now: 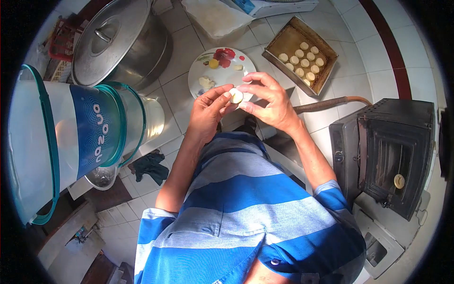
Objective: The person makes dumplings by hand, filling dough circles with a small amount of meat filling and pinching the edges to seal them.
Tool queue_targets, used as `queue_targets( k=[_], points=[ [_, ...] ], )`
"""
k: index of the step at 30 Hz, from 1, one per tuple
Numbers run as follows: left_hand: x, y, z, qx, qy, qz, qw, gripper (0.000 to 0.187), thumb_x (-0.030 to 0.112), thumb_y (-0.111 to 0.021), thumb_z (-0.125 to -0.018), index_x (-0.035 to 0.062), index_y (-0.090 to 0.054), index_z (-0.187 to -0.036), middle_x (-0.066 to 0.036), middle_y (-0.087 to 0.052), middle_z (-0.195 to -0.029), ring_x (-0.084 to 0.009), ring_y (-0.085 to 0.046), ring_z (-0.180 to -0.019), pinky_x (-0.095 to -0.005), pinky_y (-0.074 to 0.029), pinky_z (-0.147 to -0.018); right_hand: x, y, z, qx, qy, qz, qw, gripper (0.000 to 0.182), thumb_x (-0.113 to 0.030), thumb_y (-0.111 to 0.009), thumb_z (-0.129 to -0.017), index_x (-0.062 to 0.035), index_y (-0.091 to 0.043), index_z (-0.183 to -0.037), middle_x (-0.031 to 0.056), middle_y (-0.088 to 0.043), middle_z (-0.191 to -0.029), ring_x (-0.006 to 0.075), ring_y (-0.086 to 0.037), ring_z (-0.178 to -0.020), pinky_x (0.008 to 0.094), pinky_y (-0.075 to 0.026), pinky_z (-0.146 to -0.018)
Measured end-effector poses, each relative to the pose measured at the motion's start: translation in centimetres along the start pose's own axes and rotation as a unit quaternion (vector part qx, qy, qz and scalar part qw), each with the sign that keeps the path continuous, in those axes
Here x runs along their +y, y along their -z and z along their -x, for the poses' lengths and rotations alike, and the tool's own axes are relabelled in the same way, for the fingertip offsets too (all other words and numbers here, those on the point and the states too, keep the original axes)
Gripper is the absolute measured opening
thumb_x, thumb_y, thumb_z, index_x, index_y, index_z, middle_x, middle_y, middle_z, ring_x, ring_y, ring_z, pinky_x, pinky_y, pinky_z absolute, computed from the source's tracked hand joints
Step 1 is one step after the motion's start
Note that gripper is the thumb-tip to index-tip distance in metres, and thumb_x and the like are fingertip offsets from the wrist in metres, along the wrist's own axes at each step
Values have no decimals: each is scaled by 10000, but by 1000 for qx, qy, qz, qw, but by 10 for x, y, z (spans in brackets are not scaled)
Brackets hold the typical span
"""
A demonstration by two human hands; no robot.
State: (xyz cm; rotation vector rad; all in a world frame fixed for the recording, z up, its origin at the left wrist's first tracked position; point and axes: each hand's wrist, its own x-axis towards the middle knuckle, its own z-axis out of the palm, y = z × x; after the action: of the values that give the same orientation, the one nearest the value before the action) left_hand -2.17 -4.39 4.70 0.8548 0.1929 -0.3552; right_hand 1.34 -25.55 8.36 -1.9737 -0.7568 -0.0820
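Observation:
My left hand [208, 109] pinches a small round piece of dough [236, 96] with some yellow showing on its face. My right hand [274, 102] is curled around the dough's other side, thumb and fingertips at its edge. Just beyond both hands is a white plate [195, 75] with a red flower print. It carries a yellow ball [213, 64], a small flat dough piece [238, 67] and a pale dough lump [206, 83].
A square metal tray [278, 41] with several round dough pieces stands at the far right. On the left are a large lidded pot [156, 52] and clear buckets [66, 128]. A black oven [388, 156] and a hose [321, 104] are at right.

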Motion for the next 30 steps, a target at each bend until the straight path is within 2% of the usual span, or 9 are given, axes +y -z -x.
queue_targets(
  k=[3,7,10,15,18,22,24,28,30],
  points=[
    [-1,1,-1,1,0,-5,1000,260,108,-662,-1026,-20,-674,-1252,-116,-727,-1148,-183,-709,-1042,-333,-612,-931,3,-2,-1,12,96,128,987,421,-147,-811,-851,-72,-719,-1255,156,-677,-1167,319,-665,-1089,397,-559,-942],
    [4,-2,-1,-2,18,56,998,237,83,-641,-1031,-24,-659,-1242,-131,-714,-1154,-219,-717,-1063,-340,-626,-943,-1,-6,-1,19,30,50,998,490,-146,-812,-845,-68,-683,-1312,159,-678,-1201,347,-662,-1105,419,-557,-958],
    [0,3,-6,5,20,115,993,238,63,-642,-1022,-34,-643,-1240,-156,-697,-1175,-238,-719,-1074,-331,-633,-954,1,-9,1,11,6,34,999,531,-152,-809,-853,-66,-653,-1353,149,-681,-1232,314,-682,-1109,409,-562,-951],
    [0,1,-4,28,24,108,994,283,60,-643,-1021,-52,-623,-1281,-162,-689,-1186,-240,-715,-1079,-317,-637,-953,-15,-14,-8,59,-101,-74,990,468,-174,-801,-893,-68,-666,-1329,82,-680,-1086,164,-670,-909,315,-553,-812],
    [1,-2,-4,34,21,104,994,308,59,-642,-1022,-59,-612,-1305,-162,-691,-1190,-239,-712,-1086,-316,-636,-953,-10,-22,-10,84,-132,-132,979,423,-198,-797,-912,-66,-682,-1297,54,-660,-1019,127,-631,-853,285,-522,-757],
    [0,-3,-3,28,3,90,996,306,55,-643,-1022,-64,-615,-1302,-171,-694,-1206,-237,-711,-1096,-336,-621,-984,-12,-24,-12,85,-132,-91,983,383,-209,-787,-924,-66,-697,-1268,48,-669,-1009,121,-632,-860,276,-513,-750],
    [-1,-3,-2,18,-4,85,996,299,55,-644,-1021,-61,-621,-1295,-169,-695,-1209,-237,-709,-1103,-346,-613,-996,-14,-22,-13,56,-172,-92,979,427,-138,-790,-913,-46,-672,-1313,57,-661,-1096,129,-632,-968,293,-528,-864],
    [-2,-2,-2,13,-13,66,998,279,51,-649,-1018,-50,-637,-1278,-159,-701,-1208,-234,-703,-1114,-366,-599,-1012,-17,-23,-13,54,-171,-72,981,411,-131,-784,-918,-43,-675,-1304,53,-662,-1072,131,-640,-948,293,-530,-858],
    [-2,-2,-2,15,-12,65,998,277,49,-651,-1017,-49,-639,-1276,-156,-702,-1206,-230,-702,-1111,-364,-601,-1008,-13,-28,-12,91,-150,-84,981,347,-189,-772,-922,-66,-708,-1240,57,-678,-989,147,-647,-864,291,-523,-759]
  ],
)
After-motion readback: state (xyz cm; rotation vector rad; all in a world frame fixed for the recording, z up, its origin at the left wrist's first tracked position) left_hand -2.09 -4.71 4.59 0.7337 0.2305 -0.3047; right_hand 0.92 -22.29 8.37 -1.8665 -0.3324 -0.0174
